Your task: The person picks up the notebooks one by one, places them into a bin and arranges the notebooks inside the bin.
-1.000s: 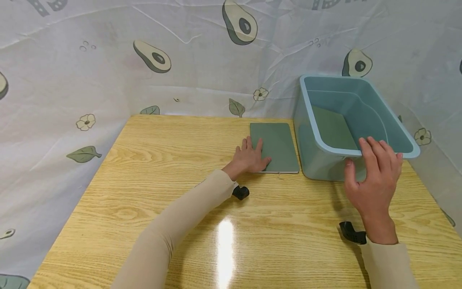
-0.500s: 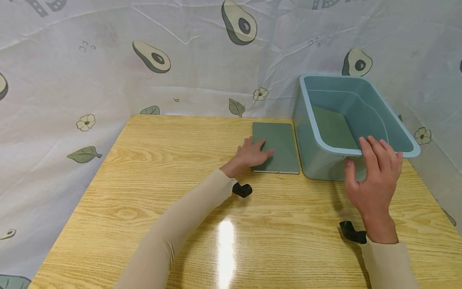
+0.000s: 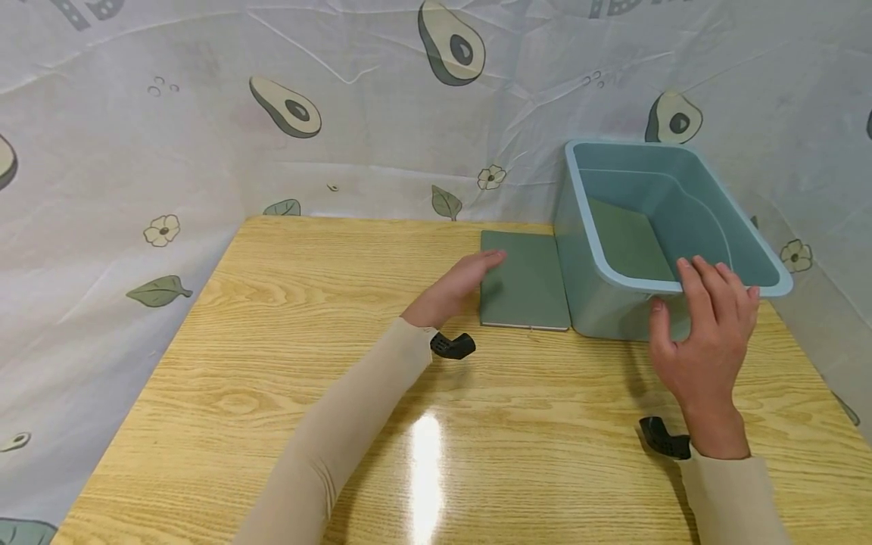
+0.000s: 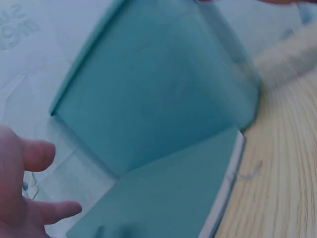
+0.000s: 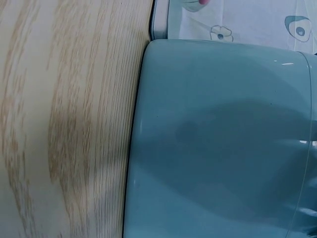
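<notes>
A green hardcover notebook [image 3: 524, 280] lies flat on the table, right beside the light-blue plastic bin [image 3: 593, 299]. Its pale page edge and a thin loose thread show in the left wrist view. My left hand [image 3: 458, 284] is raised at the notebook's left side, fingers extended and apart, holding nothing. With my right hand [image 3: 708, 333] I grip the front rim of the bin, fingers over the top and thumb against the outer wall. Inside the bin lies a flat green panel [image 3: 630, 238], like a second cover. The right wrist view has mostly the bin's outer wall [image 5: 223, 134].
The wooden table [image 3: 300, 303] reaches back to a white curtain [image 3: 368, 113] printed with avocados, which also hangs at both sides. Black wrist-worn pieces [image 3: 453, 346] stick out from both sleeves.
The notebook has slid slightly right, up to the bin. My left hand has lifted off its cover and turned from palm-down to edge-on. The right hand stays at the rim.
</notes>
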`<state>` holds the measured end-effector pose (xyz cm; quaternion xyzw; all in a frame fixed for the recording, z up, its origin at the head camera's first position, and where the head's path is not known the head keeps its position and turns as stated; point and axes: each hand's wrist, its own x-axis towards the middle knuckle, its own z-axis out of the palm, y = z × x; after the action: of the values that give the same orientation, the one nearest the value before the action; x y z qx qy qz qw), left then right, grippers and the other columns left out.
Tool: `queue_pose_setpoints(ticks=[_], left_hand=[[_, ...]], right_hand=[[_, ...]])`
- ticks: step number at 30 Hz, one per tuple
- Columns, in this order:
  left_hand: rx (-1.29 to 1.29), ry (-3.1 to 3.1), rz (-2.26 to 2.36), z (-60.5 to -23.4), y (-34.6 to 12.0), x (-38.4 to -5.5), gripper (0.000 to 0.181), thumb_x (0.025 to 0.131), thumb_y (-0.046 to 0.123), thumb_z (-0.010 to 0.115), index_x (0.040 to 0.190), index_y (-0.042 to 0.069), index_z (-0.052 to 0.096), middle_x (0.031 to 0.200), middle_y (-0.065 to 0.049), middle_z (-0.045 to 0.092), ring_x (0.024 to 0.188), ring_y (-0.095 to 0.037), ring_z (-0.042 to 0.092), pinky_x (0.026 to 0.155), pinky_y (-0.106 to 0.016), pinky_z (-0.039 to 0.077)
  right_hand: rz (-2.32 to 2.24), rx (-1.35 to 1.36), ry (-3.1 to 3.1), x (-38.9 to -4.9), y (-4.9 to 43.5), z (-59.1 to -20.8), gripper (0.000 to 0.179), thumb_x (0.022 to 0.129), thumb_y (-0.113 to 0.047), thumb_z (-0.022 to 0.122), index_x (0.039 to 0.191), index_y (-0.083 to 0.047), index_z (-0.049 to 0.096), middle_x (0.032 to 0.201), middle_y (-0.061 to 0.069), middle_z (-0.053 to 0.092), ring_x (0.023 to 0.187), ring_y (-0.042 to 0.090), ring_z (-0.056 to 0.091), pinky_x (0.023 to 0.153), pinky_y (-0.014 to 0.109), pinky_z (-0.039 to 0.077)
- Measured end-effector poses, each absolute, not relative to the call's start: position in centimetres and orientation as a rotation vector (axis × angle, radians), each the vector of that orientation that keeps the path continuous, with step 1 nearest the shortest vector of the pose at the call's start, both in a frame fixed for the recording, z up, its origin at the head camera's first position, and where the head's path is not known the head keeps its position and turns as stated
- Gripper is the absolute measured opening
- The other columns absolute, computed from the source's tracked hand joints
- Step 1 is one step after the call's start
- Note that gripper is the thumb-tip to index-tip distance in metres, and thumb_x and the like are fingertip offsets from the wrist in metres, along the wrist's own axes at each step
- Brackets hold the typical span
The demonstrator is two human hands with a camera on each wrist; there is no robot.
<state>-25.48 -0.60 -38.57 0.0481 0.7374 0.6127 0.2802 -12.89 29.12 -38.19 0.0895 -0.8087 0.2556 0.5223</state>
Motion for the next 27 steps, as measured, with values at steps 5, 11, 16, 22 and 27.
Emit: queue_pose_setpoints(ticks=[5, 11, 16, 22, 27], left_hand=[[0.032, 1.632, 1.938, -38.5, -1.2, -25.9, 0.068, 0.114, 0.045, 0.045, 0.17, 0.014, 0.023, 0.18, -0.005, 0.016, 0.168, -0.024, 0.011, 0.137, -0.05, 0.009], [-0.187, 1.34, 2.081, -38.2, -2.1, -26.7, 0.063, 0.112, 0.04, 0.053, 0.166, 0.015, 0.033, 0.173, -0.011, 0.031, 0.158, -0.03, 0.038, 0.128, -0.049, 0.037], [-0.28, 1.385, 2.02, -38.0, -2.7, -27.2, 0.05, 0.112, 0.028, 0.054, 0.159, 0.011, 0.047, 0.166, -0.013, 0.043, 0.151, -0.033, 0.049, 0.122, -0.052, 0.044], [-0.237, 1.426, 1.913, -37.8, -2.4, -27.7, 0.038, 0.112, 0.014, 0.049, 0.149, 0.005, 0.055, 0.157, -0.018, 0.053, 0.143, -0.039, 0.057, 0.12, -0.055, 0.046], [-0.193, 1.474, 1.855, -37.6, -1.5, -28.2, 0.047, 0.111, 0.004, 0.047, 0.157, 0.014, 0.048, 0.149, -0.019, 0.059, 0.14, -0.041, 0.06, 0.118, -0.054, 0.047]], right_hand=[[0.611, 0.208, -1.935, -12.9, 29.2, -38.2, 0.043, 0.096, -0.019, 0.064, 0.136, -0.005, 0.07, 0.138, 0.024, 0.067, 0.137, 0.047, 0.053, 0.123, 0.073, 0.022], [0.613, 0.196, -1.938, -12.8, 29.3, -38.3, 0.043, 0.096, -0.019, 0.064, 0.136, -0.005, 0.07, 0.139, 0.023, 0.067, 0.138, 0.046, 0.053, 0.124, 0.072, 0.022], [0.618, 0.203, -1.932, -12.8, 29.2, -38.2, 0.043, 0.095, -0.018, 0.065, 0.136, -0.005, 0.07, 0.138, 0.023, 0.067, 0.137, 0.046, 0.053, 0.122, 0.073, 0.022], [0.626, 0.21, -1.922, -12.9, 29.1, -38.1, 0.042, 0.095, -0.017, 0.066, 0.135, -0.005, 0.071, 0.137, 0.023, 0.068, 0.136, 0.047, 0.054, 0.122, 0.074, 0.022], [0.626, 0.214, -1.929, -12.9, 29.0, -38.0, 0.042, 0.096, -0.017, 0.066, 0.135, -0.005, 0.07, 0.138, 0.023, 0.067, 0.137, 0.047, 0.053, 0.123, 0.074, 0.021]])
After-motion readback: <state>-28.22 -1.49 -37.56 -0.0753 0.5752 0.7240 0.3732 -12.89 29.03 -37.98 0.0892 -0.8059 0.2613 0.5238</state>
